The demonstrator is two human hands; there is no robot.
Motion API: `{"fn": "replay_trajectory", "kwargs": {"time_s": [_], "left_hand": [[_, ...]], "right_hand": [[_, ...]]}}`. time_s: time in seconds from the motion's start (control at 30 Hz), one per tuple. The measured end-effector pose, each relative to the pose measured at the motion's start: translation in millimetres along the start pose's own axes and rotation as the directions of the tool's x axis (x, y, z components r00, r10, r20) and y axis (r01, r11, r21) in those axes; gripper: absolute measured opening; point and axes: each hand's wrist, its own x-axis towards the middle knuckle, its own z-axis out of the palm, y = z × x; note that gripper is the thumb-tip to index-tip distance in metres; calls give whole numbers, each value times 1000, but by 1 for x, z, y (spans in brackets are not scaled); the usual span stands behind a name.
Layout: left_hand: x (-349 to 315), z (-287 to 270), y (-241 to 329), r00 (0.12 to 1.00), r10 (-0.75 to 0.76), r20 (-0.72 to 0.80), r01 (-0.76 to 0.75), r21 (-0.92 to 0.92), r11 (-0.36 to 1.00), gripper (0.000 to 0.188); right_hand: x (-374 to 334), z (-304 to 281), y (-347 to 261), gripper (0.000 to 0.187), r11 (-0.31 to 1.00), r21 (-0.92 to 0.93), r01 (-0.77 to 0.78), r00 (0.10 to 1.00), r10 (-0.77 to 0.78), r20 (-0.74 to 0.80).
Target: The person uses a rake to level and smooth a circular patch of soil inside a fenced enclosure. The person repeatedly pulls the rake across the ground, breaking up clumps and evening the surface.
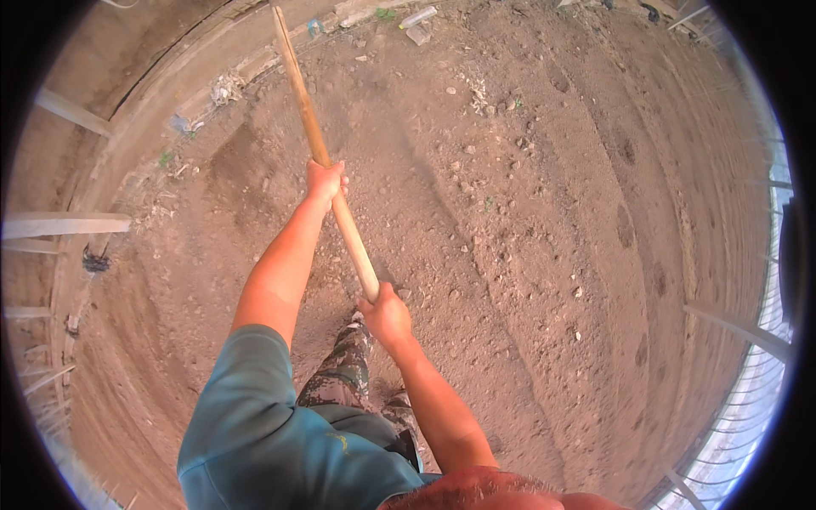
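A long wooden pole [355, 242] slants from the far left toward my body, its paler near end inside my right grip. My left hand [325, 181] is wrapped round it about midway along. Closer to me, my right hand [388, 314] closes on the near end, just ahead of my leg in camouflage trousers [342, 367]. The pole's far tip reaches up over the earth ledge, and I cannot make out a tool head on it. Loose brown soil [425, 229] with small clods and stones lies beneath both hands.
An earth ledge [127, 161] with pale posts [68, 224] curves along the left. Near its foot lie crumpled plastic scraps [226, 88] and a clear bottle [417, 17]. A slanting post [738, 330] stands at the right, before ribbed, bright sheeting [748, 408]. Footprints [626, 228] dent the soil.
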Motion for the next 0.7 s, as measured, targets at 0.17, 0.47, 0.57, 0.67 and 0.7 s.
{"fn": "replay_trajectory", "kwargs": {"time_s": [0.17,0.47,0.57,0.67,0.7], "left_hand": [[94,-7,-56,986,-145,78,125,212,969,20],[-70,-15,-216,915,-401,-43,399,248,883,39],[-114,-47,-229,884,-466,20,457,171,873,46],[-192,-53,-249,861,-508,28,500,141,855,51],[-222,-57,-262,848,-528,36,523,94,847,40]], "right_hand": [[76,17,-48,51,990,129,-58,987,37,159],[-74,33,86,51,965,-23,-260,947,260,187],[-124,27,88,51,946,-56,-319,926,324,194],[-181,21,129,52,933,-124,-339,914,357,190],[-204,21,146,48,930,-159,-332,914,359,191]]}}
